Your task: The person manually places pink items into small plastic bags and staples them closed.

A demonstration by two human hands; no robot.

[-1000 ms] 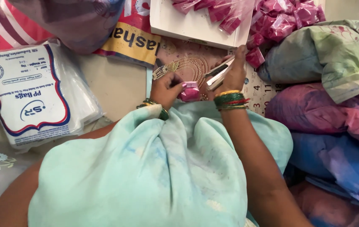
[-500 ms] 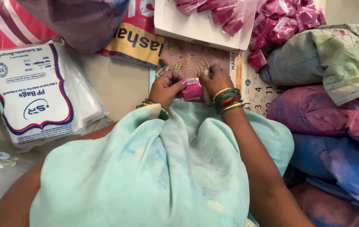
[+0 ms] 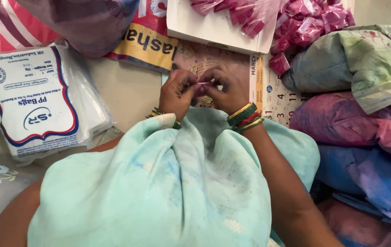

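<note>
Left hand (image 3: pixel 177 91) and right hand (image 3: pixel 225 90) drawn close together, knuckles up, fingertips meeting over a small pink packet (image 3: pixel 201 85). Pinched between both sets of fingers, mostly hidden, only a sliver showing. Resting just above the pale green cloth (image 3: pixel 159 183) that fills the lap at 6 o'clock. Bangles (image 3: pixel 245 117), green, red and gold, on the right wrist. Under the hands, a patterned mat (image 3: pixel 200 57); a calendar (image 3: pixel 273 93) just beside it at 3 o'clock. At 12, a white tray (image 3: pixel 214 32) with pink packets lying in it, more spilled at 1 o'clock. At 9, a pack of clear bags (image 3: pixel 35 98). At 3 to 4 o'clock, stained sacks (image 3: pixel 355 123), piled green, pink, blue.
</note>
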